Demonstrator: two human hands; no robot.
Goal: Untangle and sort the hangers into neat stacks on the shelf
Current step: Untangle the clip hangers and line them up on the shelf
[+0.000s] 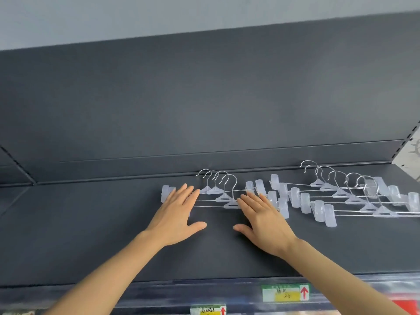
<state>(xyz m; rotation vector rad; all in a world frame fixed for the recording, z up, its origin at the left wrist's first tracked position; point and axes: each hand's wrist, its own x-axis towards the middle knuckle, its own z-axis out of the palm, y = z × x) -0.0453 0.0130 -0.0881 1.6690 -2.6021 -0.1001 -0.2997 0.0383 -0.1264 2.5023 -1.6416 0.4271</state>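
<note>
Squaring the left stack of hangers point(227, 197) looks to be the step in hand, and the head view is the only one to judge it from. The left hand point(175, 214) lies flat over the stack's left end and the right hand point(266, 223) lies flat over its right end. Each grip is apart, with fingers straight and spread, thumbs out to the side, and nothing pinched. To do this well, I would keep both palms low and press evenly, nudging the wire bars together so the hooks point(229, 175) nest and the translucent clips point(284, 208) line up. A one-sided push would likely swing the stack or snag a clip on the neighbours. The stack rests on the dark shelf point(113, 223), near the back panel point(204, 98). Its long axis runs left to right, roughly parallel with the shelf's front edge, and its hooks point away towards the panel. The right group of hangers point(354, 198) lies just beside it with the same heading, but fanned out. Each bar is stepped further right and forward, so it probably still needs closing up. Price labels point(285, 292) sit on the front edge.
</note>
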